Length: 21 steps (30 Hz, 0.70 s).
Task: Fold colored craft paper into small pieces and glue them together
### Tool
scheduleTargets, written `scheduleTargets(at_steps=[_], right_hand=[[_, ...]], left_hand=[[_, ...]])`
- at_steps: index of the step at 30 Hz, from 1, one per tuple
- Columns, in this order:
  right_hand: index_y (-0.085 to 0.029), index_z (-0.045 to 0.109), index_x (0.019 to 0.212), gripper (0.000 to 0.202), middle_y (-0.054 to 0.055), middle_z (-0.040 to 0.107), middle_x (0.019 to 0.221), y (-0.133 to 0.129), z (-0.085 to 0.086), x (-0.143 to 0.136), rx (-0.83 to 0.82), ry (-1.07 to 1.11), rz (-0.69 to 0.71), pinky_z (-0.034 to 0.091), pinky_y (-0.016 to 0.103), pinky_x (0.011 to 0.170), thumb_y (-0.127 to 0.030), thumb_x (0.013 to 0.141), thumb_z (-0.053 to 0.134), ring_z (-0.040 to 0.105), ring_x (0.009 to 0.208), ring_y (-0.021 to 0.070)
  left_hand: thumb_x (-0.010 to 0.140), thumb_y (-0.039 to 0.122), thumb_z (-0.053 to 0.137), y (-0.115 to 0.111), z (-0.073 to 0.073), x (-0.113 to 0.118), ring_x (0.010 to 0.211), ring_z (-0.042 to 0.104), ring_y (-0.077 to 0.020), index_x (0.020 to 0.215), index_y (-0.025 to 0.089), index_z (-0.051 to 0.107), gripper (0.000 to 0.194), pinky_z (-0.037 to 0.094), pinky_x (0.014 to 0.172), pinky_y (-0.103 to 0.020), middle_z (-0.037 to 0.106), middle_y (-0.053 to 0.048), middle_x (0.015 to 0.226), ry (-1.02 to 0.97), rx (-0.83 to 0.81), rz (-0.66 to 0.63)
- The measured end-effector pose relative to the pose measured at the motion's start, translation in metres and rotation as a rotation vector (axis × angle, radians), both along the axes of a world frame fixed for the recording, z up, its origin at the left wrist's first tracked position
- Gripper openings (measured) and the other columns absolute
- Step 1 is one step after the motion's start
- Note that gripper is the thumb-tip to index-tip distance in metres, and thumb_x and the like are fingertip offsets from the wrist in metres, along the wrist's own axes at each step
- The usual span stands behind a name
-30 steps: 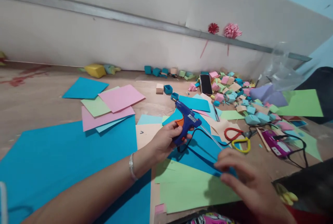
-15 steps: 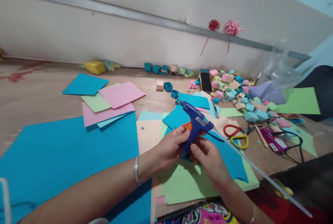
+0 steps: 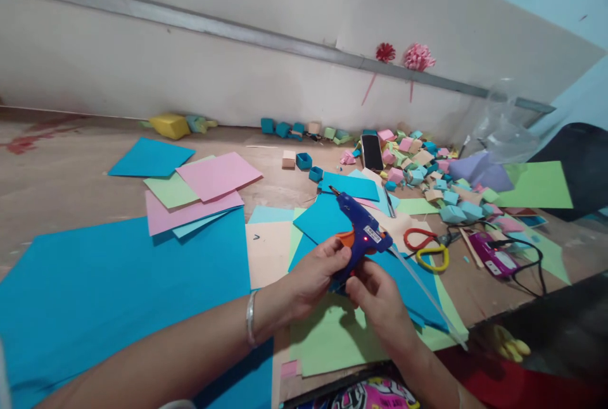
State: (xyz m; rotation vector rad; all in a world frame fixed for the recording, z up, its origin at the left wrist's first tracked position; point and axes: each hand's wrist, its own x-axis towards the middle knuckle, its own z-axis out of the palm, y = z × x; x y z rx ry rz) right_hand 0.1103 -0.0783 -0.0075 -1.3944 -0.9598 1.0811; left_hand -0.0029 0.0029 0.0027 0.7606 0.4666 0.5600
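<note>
Now the left hand (image 3: 323, 270) wraps its fingers round the glue gun's (image 3: 363, 232) handle, above the blue paper (image 3: 313, 224); the right hand (image 3: 380, 292) curls at the handle's foot, grip unclear. Light, stiff plastic, probably: take the handle, avoid the nozzle (image 3: 334, 191). Long axis slants, nozzle up-left, glue stick (image 3: 430, 295) down-right.

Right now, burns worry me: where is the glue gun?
In the head view, the glue gun is right of centre, in the left hand over blue paper, the right hand at its base.
</note>
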Motion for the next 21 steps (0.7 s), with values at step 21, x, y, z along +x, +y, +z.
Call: scheduleTargets(at_steps=[21], right_hand=[[-0.018, 0.069, 0.088, 0.041, 0.007, 0.064, 0.072, -0.116, 0.072, 0.252, -0.187, -1.209, -0.912, 0.036, 0.032, 0.061, -0.056, 0.074, 0.062, 0.054, 0.067, 0.0221]], left_hand=[[0.069, 0.053, 0.07, 0.017, 0.013, -0.001, 0.049, 0.043, -0.0109, 0.064, 0.017, 0.065, 0.037, 0.031, 0.047, -0.022, 0.058, -0.002, 0.056, 0.567, 0.495, -0.027]])
